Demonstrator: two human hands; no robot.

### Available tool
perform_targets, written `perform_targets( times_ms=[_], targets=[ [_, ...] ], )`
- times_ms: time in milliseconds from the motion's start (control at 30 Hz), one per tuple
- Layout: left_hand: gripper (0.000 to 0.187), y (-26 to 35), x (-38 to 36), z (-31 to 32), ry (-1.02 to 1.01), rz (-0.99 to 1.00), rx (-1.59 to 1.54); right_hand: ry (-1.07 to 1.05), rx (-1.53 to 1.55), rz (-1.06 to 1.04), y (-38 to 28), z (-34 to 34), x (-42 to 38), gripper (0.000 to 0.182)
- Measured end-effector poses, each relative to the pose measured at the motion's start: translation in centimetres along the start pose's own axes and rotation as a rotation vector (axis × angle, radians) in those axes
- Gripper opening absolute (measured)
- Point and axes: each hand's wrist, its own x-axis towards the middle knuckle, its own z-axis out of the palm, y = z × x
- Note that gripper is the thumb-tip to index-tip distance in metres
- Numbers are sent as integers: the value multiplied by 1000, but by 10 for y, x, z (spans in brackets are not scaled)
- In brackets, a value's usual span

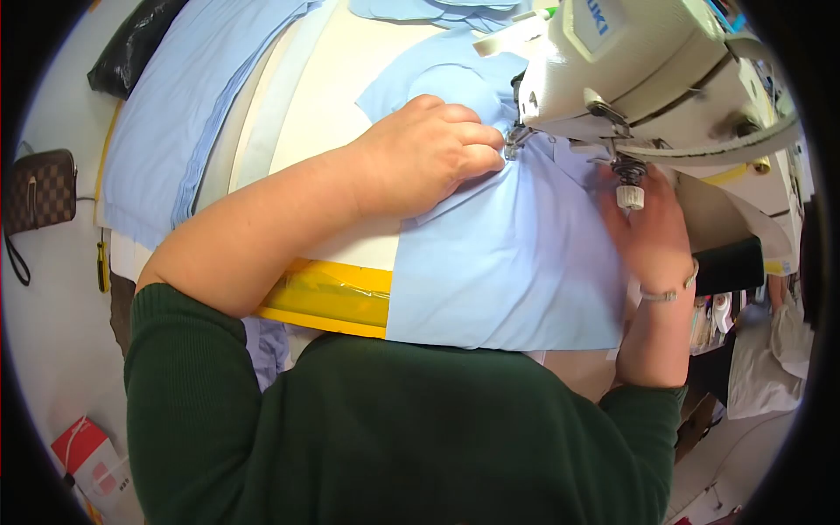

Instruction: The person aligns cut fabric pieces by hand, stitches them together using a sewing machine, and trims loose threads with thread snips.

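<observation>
Left hand [430, 156] curled on light-blue fabric [499, 280], just left of presser foot [513, 147], nearer than right hand [654, 217]; pinch hidden, can't tell; right blurred, grip can't tell.

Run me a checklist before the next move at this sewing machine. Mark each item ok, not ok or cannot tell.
1. Blue fabric at the presser foot: ok.
2. Left hand on the fabric: ok.
3. Left hand well away from the presser foot: not ok; its fingertips are close beside it.
4. Fabric smooth near the foot: not ok; creases fan out.
5. Right hand gripping fabric: cannot tell; blurred, partly behind the white knob.
</observation>
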Motion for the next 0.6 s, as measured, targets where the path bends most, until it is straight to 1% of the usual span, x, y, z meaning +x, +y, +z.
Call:
perform_targets(
  times_ms=[33,67,100,167,200,233,300,333,367,433,500,533,600],
  targets=[
    [26,1,1,-1,-23,-17,23,75,-38,92,5,-1,2,27],
    [27,1,2,-1,-52,-29,46,100,-50,100,13,3,0,23],
    [27,1,2,-1,-64,-2,43,108,-50,129,20,2,1,23],
    [29,0,2,1,-63,-17,52,-193,70,308,31,-2,0,27],
    [29,0,3,1,-71,9,52,-230,64,353,35,0,-3,31],
    [29,0,2,2,-56,9,62,-221,67,374,32,0,-10,31],
    [29,-1,2,1,-38,18,73,-91,-252,330,23,1,-22,33],
    [28,-1,3,0,-45,18,46,23,-289,251,21,2,-30,33],
    [27,-2,2,-1,-50,12,20,26,-292,254,8,-6,-33,33],
    [27,-7,3,-6,-50,50,14,-175,132,181,-35,-25,-37,36],
    [26,-10,4,-10,-52,84,8,-182,249,57,-64,-25,-53,32],
    [26,-10,5,-13,-77,86,-14,-184,249,52,-64,-20,-54,32],
    [26,-11,4,-13,-98,77,-36,-210,351,82,-59,-8,-58,26]
  ],
)
